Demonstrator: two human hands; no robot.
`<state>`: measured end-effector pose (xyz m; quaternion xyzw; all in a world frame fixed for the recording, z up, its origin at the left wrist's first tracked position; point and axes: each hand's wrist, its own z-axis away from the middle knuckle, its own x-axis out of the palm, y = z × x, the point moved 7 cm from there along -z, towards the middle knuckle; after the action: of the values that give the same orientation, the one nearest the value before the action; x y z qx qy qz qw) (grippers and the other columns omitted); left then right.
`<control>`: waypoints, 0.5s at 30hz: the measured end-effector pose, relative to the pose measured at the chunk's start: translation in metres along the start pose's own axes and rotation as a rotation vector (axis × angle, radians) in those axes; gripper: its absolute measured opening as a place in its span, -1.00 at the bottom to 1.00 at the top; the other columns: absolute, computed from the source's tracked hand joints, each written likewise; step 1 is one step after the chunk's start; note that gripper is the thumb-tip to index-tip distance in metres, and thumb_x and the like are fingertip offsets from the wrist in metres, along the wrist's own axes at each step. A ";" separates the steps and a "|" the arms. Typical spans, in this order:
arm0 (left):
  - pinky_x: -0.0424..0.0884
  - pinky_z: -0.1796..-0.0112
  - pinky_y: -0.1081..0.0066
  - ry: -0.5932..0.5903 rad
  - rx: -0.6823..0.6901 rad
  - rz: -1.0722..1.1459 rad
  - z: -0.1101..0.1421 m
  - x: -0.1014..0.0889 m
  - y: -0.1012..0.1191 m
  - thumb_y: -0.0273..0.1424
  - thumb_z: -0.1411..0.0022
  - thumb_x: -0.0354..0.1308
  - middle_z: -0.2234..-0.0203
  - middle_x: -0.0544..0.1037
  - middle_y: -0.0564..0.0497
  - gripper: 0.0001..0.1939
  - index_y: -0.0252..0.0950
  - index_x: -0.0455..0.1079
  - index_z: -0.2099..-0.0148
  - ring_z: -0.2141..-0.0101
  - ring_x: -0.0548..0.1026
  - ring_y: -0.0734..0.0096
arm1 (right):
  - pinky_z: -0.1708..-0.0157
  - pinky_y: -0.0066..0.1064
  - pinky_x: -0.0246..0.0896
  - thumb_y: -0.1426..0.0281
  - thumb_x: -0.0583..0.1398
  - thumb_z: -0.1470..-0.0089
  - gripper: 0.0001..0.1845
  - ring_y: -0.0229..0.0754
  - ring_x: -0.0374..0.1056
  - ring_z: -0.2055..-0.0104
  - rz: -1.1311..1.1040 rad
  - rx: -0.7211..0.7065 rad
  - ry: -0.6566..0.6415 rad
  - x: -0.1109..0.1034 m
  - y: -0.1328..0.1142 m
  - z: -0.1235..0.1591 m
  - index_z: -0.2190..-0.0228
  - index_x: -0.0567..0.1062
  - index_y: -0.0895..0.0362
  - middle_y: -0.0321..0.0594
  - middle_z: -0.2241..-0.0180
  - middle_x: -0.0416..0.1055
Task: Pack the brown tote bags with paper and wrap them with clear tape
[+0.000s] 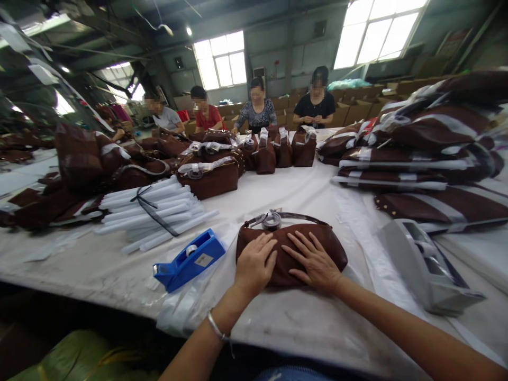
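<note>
Near the white tabletop's (pixel 293 188) front edge, left hand (pixel 252 264) and right hand (pixel 320 267), fingers apart, are pressing, perhaps thereby creasing, a brown leather handbag (pixel 335 246).

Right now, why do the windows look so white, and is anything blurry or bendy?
Head view: the windows glare white; the table edge looks curved, perhaps from the lens; the stacked bags at right look smeared; shade darkens the space under the table.

Windows (pixel 220 61) glow white in a dull grey-green wall (pixel 273 53) (overexposed, so nothing shows through them), below dark roof beams (pixel 115 32). Cardboard boxes (pixel 357 108) line the wall, beyond the far edge of a white-covered table (pixel 305 188).
</note>
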<state>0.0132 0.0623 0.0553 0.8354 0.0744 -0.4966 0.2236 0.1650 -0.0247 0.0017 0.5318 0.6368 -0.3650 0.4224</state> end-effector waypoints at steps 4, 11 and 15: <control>0.08 -0.28 -0.10 0.035 0.059 -0.229 -0.001 0.050 0.000 -0.28 -0.43 -0.03 -0.38 0.07 -0.05 -0.43 -0.21 0.01 -0.42 -0.36 0.03 0.10 | -0.31 0.19 -0.12 0.13 0.17 -0.22 -0.17 0.15 -0.16 -0.42 -0.031 -0.027 -0.025 -0.011 -0.001 -0.008 -0.37 -0.03 0.04 -0.06 -0.40 -0.09; 0.10 -0.29 0.00 0.017 0.029 -0.243 0.004 0.061 -0.010 -0.28 -0.42 -0.05 -0.39 0.05 -0.09 -0.36 -0.29 -0.11 -0.45 -0.37 0.01 0.16 | -0.37 0.04 -0.15 0.28 0.07 -0.32 -0.27 0.04 -0.11 -0.41 -0.012 0.043 0.083 -0.027 -0.002 -0.045 -0.38 -0.09 0.15 -0.07 -0.38 -0.03; 0.15 -0.28 0.05 -0.002 -0.043 -0.216 -0.002 0.062 -0.015 -0.23 -0.38 0.01 -0.37 0.10 -0.17 -0.33 -0.36 -0.03 -0.42 -0.34 0.10 0.14 | -0.36 -0.01 -0.10 0.28 0.05 -0.33 -0.32 -0.01 -0.05 -0.40 0.019 0.031 -0.004 0.009 -0.001 -0.043 -0.37 -0.01 0.18 -0.08 -0.35 0.06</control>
<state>0.0402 0.0708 -0.0021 0.8169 0.1742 -0.5171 0.1867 0.1567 0.0177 0.0094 0.5437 0.6251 -0.3717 0.4189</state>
